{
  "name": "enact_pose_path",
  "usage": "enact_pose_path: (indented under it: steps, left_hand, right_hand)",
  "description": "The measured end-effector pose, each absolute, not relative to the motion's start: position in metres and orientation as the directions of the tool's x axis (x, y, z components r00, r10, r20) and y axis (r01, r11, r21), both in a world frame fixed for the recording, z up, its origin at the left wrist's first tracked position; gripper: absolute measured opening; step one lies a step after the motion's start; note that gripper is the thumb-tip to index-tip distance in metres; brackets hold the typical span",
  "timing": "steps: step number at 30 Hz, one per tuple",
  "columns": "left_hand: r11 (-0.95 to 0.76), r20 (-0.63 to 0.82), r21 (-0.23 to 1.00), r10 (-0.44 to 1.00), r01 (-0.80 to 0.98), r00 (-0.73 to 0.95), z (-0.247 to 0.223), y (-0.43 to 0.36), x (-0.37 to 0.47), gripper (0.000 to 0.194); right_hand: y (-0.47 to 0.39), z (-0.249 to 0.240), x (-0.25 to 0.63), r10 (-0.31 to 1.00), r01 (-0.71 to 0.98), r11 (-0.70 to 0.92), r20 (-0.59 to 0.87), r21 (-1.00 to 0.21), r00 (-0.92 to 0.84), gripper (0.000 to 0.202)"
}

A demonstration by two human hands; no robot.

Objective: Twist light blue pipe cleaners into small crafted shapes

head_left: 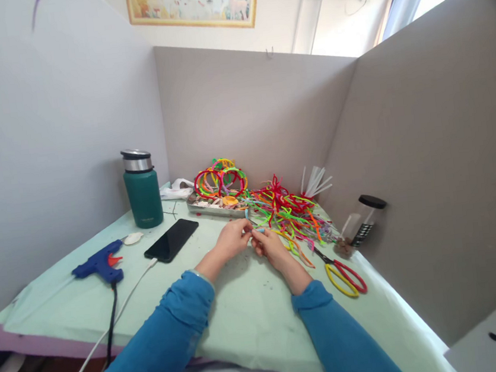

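Note:
My left hand (232, 239) and my right hand (272, 248) meet above the middle of the table, fingertips nearly touching. Both are closed in a pinch on a light blue pipe cleaner (246, 213); one bit sticks up above the left fingers, another shows at the right fingertips. Most of it is hidden by the fingers. Just beyond lies a tangled heap of colourful pipe cleaners (283, 203). To the right of my right hand rest scissors (341, 277) with one yellow and one red handle loop, blades partly spread.
A metal tray (215, 210) holds small pieces, with pipe-cleaner rings (220, 180) on top. At left are a green bottle (143, 198), a phone (172, 240) on a white cable and a blue glue gun (100, 262). A clear jar (360, 227) leans at right. Grey partitions (248, 108) enclose the table.

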State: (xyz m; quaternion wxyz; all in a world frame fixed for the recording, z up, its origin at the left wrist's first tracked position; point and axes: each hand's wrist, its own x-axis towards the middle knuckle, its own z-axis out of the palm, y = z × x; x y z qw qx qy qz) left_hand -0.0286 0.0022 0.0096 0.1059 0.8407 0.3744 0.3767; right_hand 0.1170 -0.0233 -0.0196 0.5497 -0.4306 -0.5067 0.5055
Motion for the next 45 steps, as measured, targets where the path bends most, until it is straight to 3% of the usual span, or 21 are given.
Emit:
enact_pose_path:
  steps: [23, 37, 45]
  left_hand:
    - [-0.741, 0.595, 0.416, 0.660, 0.527, 0.459, 0.0059, 0.0073, -0.0288, 0.022]
    - [-0.704, 0.568, 0.461, 0.702, 0.541, 0.430, 0.0081, 0.0042, -0.0291, 0.024]
    - [-0.705, 0.568, 0.432, 0.697, 0.562, 0.437, 0.0084, 0.0044, -0.0289, 0.016]
  right_hand:
    - [-0.0245, -0.0185, 0.1161, 0.993, -0.114, 0.115, 0.117, -0.987, -0.014, 0.036]
    - [-0.0250, -0.0182, 0.1166, 0.993, -0.117, 0.111, 0.115, -0.987, -0.023, 0.035]
    - [-0.0254, -0.0188, 0.1167, 0.992, -0.105, 0.118, 0.122, -0.987, -0.026, 0.034]
